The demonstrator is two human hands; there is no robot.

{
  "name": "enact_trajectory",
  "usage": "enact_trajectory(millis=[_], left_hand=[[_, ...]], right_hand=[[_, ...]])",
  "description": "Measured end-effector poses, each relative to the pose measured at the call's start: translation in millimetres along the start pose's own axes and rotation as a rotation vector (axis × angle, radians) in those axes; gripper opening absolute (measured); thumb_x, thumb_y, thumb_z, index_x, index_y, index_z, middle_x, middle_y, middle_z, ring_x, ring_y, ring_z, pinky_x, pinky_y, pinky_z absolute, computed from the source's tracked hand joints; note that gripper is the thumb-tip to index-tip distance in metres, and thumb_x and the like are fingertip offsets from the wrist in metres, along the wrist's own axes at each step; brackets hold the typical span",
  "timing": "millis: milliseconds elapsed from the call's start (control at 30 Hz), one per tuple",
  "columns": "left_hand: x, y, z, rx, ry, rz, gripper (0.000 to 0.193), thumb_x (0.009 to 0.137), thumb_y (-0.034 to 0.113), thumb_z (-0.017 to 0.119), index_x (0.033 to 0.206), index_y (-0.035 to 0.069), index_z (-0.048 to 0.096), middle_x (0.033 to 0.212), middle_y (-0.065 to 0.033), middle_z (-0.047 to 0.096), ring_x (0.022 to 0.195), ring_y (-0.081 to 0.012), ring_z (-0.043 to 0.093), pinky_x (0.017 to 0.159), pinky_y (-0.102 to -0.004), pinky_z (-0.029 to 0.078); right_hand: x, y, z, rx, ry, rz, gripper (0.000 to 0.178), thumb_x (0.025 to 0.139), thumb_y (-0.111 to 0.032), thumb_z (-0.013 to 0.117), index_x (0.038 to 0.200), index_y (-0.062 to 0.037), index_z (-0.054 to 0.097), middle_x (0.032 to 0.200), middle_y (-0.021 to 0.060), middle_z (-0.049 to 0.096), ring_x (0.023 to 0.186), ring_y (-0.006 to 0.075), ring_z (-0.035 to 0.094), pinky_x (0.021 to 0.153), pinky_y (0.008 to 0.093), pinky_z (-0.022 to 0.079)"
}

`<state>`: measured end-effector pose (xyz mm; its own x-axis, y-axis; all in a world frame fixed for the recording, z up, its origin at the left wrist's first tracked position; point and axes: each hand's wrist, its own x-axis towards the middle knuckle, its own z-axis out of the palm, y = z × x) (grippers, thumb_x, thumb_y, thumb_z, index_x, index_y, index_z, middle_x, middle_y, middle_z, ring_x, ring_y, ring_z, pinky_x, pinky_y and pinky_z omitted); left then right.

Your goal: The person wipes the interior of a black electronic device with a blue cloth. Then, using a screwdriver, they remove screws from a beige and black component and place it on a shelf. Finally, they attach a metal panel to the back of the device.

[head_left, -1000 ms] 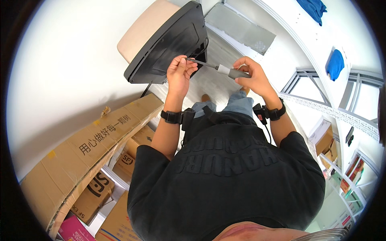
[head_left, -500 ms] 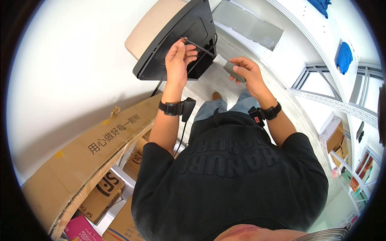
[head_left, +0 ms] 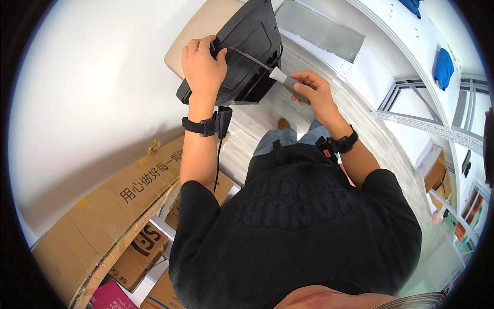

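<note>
Black plastic forms the tilted panel (head_left: 257,31), with the beige pad (head_left: 190,31) on its far side and the long cardboard box (head_left: 113,211) below and to the left of it; our left hand (head_left: 203,67) is curled over the panel's left edge, gripping it, thumb towards the face; our right hand (head_left: 314,91), right of the panel, has its fingers wrapped around the handle of the screwdriver (head_left: 278,74), whose shaft slants across the panel's face, tip near our left thumb; whether that tip is seated in anything, we cannot tell; a poorly seated tip could skid, we judge, scratching the panel or jabbing our thumb; a slack left grip could let the panel shift, pulling shaft and work out of line.
</note>
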<state>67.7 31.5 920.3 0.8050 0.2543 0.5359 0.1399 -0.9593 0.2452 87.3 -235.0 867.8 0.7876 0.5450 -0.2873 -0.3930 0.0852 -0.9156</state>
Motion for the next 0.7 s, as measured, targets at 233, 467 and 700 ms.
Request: enact_trajectory(millis=[233, 467, 700], left_hand=[[-5.2, 3.0, 6.7, 0.024, 0.094, -0.008, 0.029, 0.065, 0.011, 0.078, 0.093, 0.011, 0.069, 0.085, -0.0050, 0.058, 0.081, -0.0269, 0.053, 0.071, -0.0376, 0.044], [-7.5, 4.8, 10.1, 0.057, 0.105, -0.038, 0.028, 0.064, 0.015, 0.078, 0.090, 0.013, 0.069, 0.087, -0.0038, 0.057, 0.084, -0.0258, 0.053, 0.072, -0.0373, 0.043], [-7.2, 7.8, 6.8, 0.087, 0.103, -0.049, 0.029, 0.065, 0.015, 0.078, 0.093, 0.010, 0.071, 0.087, -0.0069, 0.059, 0.082, -0.0268, 0.054, 0.073, -0.0360, 0.046]], right_hand=[[4.2, -3.6, 9.4, 0.005, 0.000, -0.002, 0.024, 0.088, -0.008, 0.057, 0.112, -0.0017, 0.059, 0.089, 0.0041, 0.063, 0.073, 0.0109, 0.061, 0.057, 0.0229, 0.043], [5.8, -3.8, 15.5, -0.017, -0.001, -0.045, 0.024, 0.088, -0.010, 0.061, 0.112, -0.0045, 0.059, 0.094, 0.0032, 0.065, 0.071, 0.0075, 0.060, 0.054, 0.0206, 0.044], [0.5, -19.9, 24.6, -0.280, 0.034, -0.199, 0.039, 0.076, -0.003, 0.069, 0.113, -0.0053, 0.057, 0.101, 0.0053, 0.060, 0.085, 0.0124, 0.058, 0.076, 0.0269, 0.047]])
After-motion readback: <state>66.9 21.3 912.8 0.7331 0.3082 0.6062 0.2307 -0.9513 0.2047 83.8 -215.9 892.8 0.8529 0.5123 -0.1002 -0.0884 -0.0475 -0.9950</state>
